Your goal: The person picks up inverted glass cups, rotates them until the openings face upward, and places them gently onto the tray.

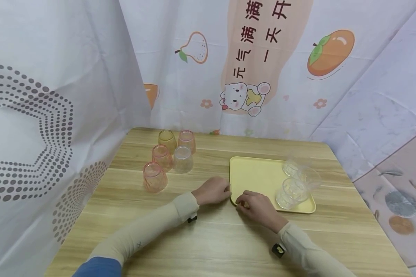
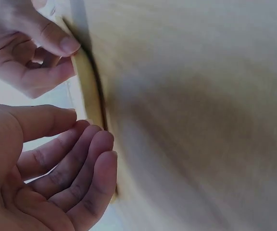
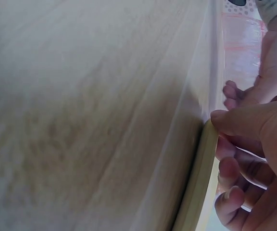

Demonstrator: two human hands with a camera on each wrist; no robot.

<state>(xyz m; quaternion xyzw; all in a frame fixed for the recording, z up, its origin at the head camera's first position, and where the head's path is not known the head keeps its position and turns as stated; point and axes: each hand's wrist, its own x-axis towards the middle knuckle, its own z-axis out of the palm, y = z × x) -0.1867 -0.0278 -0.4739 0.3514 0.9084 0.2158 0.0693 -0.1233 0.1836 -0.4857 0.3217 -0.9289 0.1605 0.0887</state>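
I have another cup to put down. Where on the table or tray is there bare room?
The yellow tray is bare on its left and middle; the clear glasses crowd its right side. The table is bare along the near edge and right of the tray. The five tinted cups fill the far left. Left hand and right hand occupy the tray's near-left corner.

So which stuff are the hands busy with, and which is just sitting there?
In use:
left hand, touching the yellow tray
right hand, pinching the tray's near edge
clear cups on the tray

Just lying about:
coloured cups on the table
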